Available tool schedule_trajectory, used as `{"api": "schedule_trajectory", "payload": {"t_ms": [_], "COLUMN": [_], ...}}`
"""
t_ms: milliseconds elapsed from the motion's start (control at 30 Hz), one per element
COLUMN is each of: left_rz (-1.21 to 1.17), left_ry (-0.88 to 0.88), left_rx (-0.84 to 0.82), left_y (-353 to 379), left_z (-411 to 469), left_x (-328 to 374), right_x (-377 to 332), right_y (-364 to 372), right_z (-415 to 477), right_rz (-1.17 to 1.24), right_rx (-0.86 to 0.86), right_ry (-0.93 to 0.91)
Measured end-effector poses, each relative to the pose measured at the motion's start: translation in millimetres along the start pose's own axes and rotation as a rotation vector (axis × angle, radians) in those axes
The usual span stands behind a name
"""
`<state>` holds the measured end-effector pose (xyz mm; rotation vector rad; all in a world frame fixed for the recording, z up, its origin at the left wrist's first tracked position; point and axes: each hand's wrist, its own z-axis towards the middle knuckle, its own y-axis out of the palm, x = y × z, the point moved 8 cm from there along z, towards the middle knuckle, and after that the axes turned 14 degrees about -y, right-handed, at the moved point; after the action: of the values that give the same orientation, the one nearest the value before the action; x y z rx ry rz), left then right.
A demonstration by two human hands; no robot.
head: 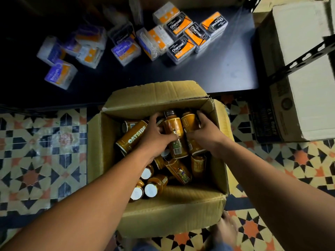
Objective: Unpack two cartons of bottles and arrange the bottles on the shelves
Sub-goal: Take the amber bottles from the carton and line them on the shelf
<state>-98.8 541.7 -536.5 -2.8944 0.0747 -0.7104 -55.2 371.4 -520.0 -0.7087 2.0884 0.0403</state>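
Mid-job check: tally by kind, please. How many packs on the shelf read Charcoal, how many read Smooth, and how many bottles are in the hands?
Charcoal packs: 5
Smooth packs: 2
Bottles gripped: 2, one in the left hand, one in the right hand
Total: 9
Other packs are too blurred to read.

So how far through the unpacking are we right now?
Done: the first carton is open. In hand: the left hand grips the middle bottle, the right hand the rightmost bottle. Left: many loose bottles in that carton, no bottles on the shelf in view, and the second carton looks unopened.
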Motion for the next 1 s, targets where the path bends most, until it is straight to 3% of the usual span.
{"api": "schedule_trajectory", "payload": {"t_ms": [233,567,767,1000], "left_rz": [-0.012,0.161,0.271,0.411], "left_ry": [0.138,0.26,0.292,0.35], "left_rx": [-0.029,0.043,0.033,0.155], "left_y": [-9.1,-28.0,-27.6,-29.1], "left_z": [-20.8,-36.9,-52.1,-95.2], "left_x": [16.6,33.2,36.9,47.0], "right_x": [-7.9,-21.1,-31.8,-55.5], "right_y": [-1.0,-2.9,-11.9,-19.5], "right_z": [-7.6,-24.4,-34.2,-66.1], "right_rz": [0.016,-0.138,-0.201,-0.345], "right_rx": [0.048,0.034,0.055,0.062], "right_ry": [-0.124,-0.368,-0.418,-0.489]}}
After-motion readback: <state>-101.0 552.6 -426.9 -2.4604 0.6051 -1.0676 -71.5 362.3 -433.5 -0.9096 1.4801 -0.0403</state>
